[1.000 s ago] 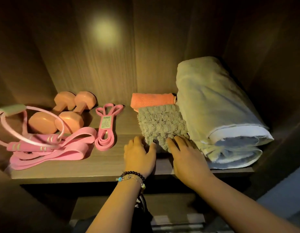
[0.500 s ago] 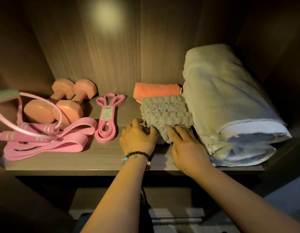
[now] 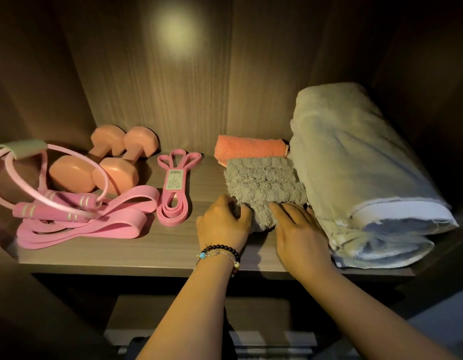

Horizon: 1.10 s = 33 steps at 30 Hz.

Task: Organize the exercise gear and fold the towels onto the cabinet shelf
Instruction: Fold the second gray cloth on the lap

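Observation:
A folded grey shaggy towel point(image 3: 261, 183) lies on the cabinet shelf point(image 3: 152, 245), in front of a folded orange towel point(image 3: 248, 149) and beside a big rolled pale towel point(image 3: 355, 165). My left hand point(image 3: 222, 224) grips the grey towel's near left corner, thumb on top. The straight fingers of my right hand point(image 3: 298, 229) rest on its near right edge. To the left lie two orange dumbbells point(image 3: 105, 162), a narrow pink resistance band point(image 3: 174, 188), a wide pink band point(image 3: 95, 219) and a pink jump rope point(image 3: 43, 203).
The cabinet's back wall and side walls close in the shelf. A lower shelf point(image 3: 173, 315) shows beneath, between my forearms. A bare strip of shelf runs along the front edge, left of my left hand.
Both hands have slid a little deeper onto the shelf with the grey towel, and my left hand's fingers have closed on its corner. The view has shifted slightly.

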Available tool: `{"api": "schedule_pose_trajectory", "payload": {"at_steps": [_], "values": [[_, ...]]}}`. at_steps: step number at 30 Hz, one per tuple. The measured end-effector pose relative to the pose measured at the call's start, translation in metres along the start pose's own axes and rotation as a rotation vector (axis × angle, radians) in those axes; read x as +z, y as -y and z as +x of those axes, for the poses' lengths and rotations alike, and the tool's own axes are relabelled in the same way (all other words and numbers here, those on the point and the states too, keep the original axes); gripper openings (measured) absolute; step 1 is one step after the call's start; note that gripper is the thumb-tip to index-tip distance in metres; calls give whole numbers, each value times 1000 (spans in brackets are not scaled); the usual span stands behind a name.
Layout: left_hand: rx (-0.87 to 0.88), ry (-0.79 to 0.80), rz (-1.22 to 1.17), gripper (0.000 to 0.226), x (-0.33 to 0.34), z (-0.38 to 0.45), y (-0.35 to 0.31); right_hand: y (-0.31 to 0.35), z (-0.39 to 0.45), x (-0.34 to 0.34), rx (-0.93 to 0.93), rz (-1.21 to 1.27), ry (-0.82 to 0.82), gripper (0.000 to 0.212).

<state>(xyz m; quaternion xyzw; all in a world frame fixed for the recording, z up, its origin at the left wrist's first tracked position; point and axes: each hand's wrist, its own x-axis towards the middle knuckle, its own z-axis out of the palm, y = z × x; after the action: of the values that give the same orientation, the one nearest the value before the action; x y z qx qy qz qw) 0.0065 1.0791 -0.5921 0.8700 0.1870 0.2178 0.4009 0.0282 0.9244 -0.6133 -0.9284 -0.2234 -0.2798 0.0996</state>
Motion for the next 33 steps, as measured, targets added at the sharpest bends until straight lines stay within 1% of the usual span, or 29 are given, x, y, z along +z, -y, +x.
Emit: {"api": "schedule_pose_trajectory", "payload": {"at_steps": [3,5,8,12,15,17,20,24,26,29,33], "values": [[16,-23,-13,26,0,0,1,3,1,-1,31,55,-16,45],[23,-14,2,31,0,-2,2,4,-2,-4,39,57,11,47],[16,-8,-24,37,-4,-8,3,6,-4,-13,29,-24,111,51],[15,-21,-25,41,-13,-24,4,14,3,-29,43,-118,297,67],[21,0,2,45,-23,-41,6,19,5,-43,74,-49,436,71],[22,56,4,48,-32,-53,6,22,2,-56,103,9,478,69],[39,168,-18,53,-52,-72,1,26,-5,-82,94,65,475,67],[101,229,54,52,-86,-110,-1,33,-30,-109,101,148,455,68],[145,258,105,54,-104,-128,-3,35,-49,-118,74,169,455,71],[216,270,164,56,-129,-149,-10,36,-74,-132,46,185,426,72],[344,235,163,57,-148,-175,-27,35,-103,-158,42,212,371,74]]}}
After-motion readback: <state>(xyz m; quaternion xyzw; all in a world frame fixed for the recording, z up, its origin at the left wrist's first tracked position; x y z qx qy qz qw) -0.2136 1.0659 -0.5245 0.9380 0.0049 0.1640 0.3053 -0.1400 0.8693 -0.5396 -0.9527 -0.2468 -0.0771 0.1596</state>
